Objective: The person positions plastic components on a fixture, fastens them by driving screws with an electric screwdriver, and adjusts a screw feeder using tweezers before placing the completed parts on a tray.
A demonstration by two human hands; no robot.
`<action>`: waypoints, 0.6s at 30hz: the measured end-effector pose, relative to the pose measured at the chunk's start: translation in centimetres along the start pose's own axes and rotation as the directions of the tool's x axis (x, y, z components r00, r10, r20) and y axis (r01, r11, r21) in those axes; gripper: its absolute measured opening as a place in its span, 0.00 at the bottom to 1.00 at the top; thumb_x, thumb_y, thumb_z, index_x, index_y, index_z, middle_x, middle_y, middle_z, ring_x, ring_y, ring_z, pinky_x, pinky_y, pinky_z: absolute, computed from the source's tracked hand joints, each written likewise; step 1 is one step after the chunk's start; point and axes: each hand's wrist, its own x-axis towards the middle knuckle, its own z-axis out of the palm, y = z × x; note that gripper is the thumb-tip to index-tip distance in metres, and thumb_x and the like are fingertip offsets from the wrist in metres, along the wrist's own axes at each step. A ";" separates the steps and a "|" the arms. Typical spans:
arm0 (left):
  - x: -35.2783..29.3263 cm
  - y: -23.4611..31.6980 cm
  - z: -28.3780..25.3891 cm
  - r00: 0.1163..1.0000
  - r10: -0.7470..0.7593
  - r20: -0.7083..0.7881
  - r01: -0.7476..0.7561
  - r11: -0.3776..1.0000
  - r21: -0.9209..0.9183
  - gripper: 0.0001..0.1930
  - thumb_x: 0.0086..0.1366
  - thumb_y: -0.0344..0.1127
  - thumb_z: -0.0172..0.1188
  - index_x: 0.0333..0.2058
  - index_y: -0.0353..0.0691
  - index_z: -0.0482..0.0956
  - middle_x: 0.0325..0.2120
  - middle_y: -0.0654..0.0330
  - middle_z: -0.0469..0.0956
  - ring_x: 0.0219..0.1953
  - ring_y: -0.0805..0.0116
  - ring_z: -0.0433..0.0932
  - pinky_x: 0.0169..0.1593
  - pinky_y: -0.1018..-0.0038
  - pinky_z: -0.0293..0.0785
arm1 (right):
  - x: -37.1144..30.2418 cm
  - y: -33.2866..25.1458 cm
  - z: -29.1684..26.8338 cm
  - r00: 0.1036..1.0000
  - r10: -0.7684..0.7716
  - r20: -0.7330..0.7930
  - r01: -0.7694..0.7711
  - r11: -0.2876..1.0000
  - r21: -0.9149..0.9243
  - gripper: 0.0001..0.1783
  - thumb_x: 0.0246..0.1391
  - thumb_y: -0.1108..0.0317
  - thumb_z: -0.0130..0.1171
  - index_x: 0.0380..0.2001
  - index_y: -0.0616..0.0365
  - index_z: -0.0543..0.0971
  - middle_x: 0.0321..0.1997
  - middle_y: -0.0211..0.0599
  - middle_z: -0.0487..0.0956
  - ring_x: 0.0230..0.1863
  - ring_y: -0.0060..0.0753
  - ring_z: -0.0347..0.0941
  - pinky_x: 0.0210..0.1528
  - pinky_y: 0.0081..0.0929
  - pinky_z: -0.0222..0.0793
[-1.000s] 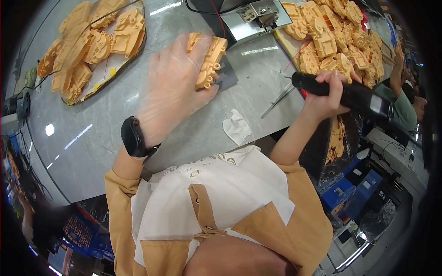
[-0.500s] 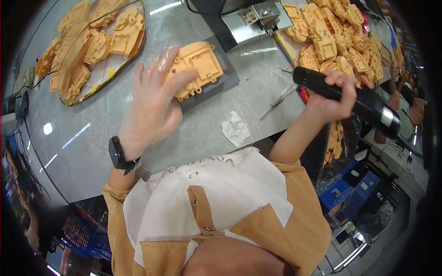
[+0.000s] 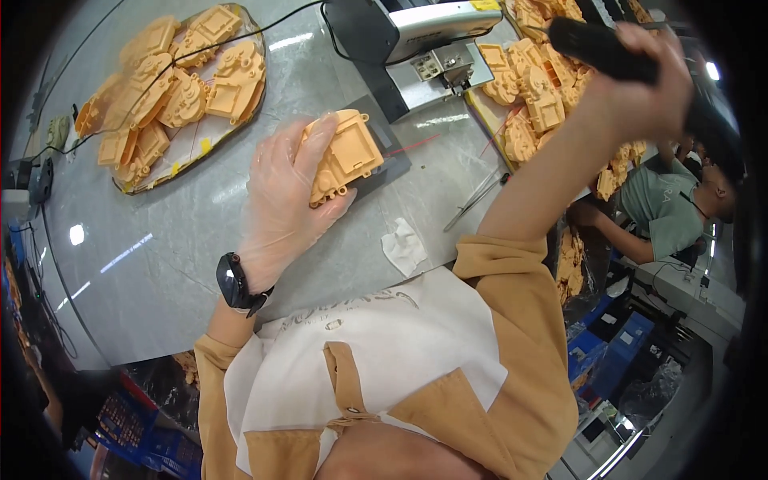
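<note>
The person's gloved left hand [image 3: 282, 188] curls around an orange plastic housing [image 3: 350, 152] over a dark pad [image 3: 386, 173]. The right hand [image 3: 656, 92], blurred, wraps a black handheld tool [image 3: 596, 50], raised near a pile of similar housings [image 3: 544, 108]; tweezers [image 3: 472, 204] lie below.

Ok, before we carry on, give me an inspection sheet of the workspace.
Surface: glossy grey tabletop, light reflections on it.
Job's things: orange housing at the dark grey pad; black handheld tool, blurred.
Clutter: crumpled white scrap, tweezers.
Hands: left hand, gloved, grips the housing; right hand, bare, grips the tool.
Cables: black cable crosses the left tray in view; thin red wire beside the housing.
Surroundings: person in green at right; blue crates lower right.
</note>
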 end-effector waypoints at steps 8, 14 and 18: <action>0.2 0.0 1.0 0.998 -0.042 0.057 0.032 0.985 0.168 0.44 0.46 0.46 0.67 0.60 0.47 0.54 0.52 0.51 0.60 0.55 0.50 0.57 0.56 0.55 0.54 | -8.2 -5.2 -7.5 0.870 0.405 0.282 -0.455 0.880 0.138 0.24 0.45 0.73 0.48 0.49 0.59 0.61 0.20 0.35 0.68 0.18 0.29 0.65 0.27 0.33 0.64; 1.5 1.8 0.2 0.997 0.025 0.073 -0.044 0.961 0.274 0.45 0.45 0.46 0.68 0.60 0.49 0.54 0.54 0.51 0.58 0.57 0.53 0.58 0.58 0.52 0.53 | -14.7 -6.2 -8.5 0.753 0.657 -0.028 -0.656 0.746 -0.113 0.23 0.41 0.81 0.52 0.44 0.66 0.63 0.18 0.35 0.69 0.15 0.26 0.64 0.22 0.23 0.64; 2.5 -0.9 2.1 0.990 0.080 0.120 -0.103 0.975 0.198 0.43 0.42 0.43 0.69 0.58 0.47 0.58 0.52 0.52 0.60 0.54 0.58 0.62 0.55 0.57 0.57 | -15.9 -4.1 -8.5 0.770 0.638 0.009 -0.620 0.752 -0.225 0.23 0.42 0.82 0.53 0.44 0.65 0.62 0.19 0.35 0.69 0.15 0.26 0.64 0.24 0.25 0.64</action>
